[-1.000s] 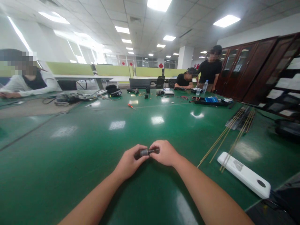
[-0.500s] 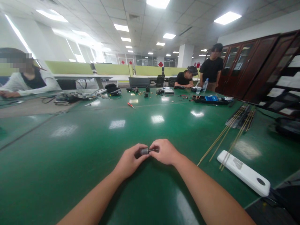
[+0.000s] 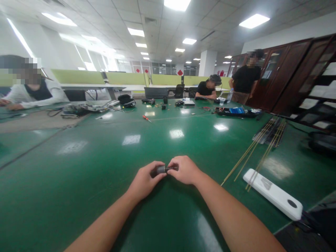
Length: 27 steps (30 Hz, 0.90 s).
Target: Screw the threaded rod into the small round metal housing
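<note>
Both my hands meet over the green table (image 3: 78, 182), just in front of me. My left hand (image 3: 144, 180) is closed round a small grey-and-black cylindrical part (image 3: 163, 169), pinching its left end. My right hand (image 3: 183, 169) is closed on the part's thin dark right end. The part lies level between the two sets of fingertips, a little above the table top. What its far side looks like is hidden by my fingers.
A white flat device (image 3: 273, 194) and several thin brass rods (image 3: 252, 154) lie to the right. A red screwdriver (image 3: 146, 118), cables and black gear sit farther back. A person (image 3: 34, 92) sits at the left, two others (image 3: 245, 82) at the far end.
My hands and the part have stayed put. The standing person at the far end has stepped to the right.
</note>
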### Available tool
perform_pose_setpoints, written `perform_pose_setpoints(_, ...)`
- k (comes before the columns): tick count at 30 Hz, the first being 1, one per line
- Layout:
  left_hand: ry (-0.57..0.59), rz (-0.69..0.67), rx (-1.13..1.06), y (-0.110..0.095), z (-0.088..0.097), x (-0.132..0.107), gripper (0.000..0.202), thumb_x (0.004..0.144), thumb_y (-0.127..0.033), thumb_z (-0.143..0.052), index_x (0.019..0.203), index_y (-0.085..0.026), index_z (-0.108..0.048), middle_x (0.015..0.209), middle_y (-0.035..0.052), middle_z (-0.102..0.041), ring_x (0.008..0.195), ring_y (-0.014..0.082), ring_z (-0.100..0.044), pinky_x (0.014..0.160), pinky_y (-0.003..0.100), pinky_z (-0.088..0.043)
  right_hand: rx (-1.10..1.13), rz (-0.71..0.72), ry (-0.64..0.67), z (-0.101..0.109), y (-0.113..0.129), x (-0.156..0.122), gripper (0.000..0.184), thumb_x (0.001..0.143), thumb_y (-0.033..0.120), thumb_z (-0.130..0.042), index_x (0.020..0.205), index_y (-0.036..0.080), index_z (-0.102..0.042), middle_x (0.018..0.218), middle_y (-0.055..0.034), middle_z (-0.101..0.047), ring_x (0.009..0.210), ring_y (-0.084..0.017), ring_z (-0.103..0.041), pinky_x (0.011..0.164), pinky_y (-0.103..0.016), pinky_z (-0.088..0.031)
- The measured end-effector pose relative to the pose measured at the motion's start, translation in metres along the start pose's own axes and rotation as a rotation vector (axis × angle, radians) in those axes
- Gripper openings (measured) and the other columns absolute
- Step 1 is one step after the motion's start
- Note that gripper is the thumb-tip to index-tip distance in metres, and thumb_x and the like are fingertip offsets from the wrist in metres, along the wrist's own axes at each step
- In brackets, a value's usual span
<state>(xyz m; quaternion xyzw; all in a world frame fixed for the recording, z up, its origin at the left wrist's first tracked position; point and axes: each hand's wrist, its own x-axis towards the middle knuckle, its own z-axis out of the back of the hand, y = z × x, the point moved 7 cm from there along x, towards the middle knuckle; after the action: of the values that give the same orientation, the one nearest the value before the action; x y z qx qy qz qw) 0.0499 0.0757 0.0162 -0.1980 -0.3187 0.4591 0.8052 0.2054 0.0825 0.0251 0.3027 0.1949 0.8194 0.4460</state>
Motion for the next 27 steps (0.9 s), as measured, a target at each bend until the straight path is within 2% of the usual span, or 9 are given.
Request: perform_pose_setpoints(27, 0.000, 0.014, -0.017, -0.0018, 0.0008, 0.0003, 0.026, 0.084, -0.035, -0.065, 0.108, -0.024, -0.065, 0.104, 0.0016, -0.070, 0.096, 0.0215, -0.065, 0.089, 0.034, -0.051, -0.047, 0.010, 0.006, 0.0049, 0.0014, 0.0002, 0.013, 0.080, 0.029, -0.069, 0.087, 0.021, -0.074, 0.084, -0.0031, -0.071, 0.077, -0.016, -0.061, 0.069, -0.026, -0.041)
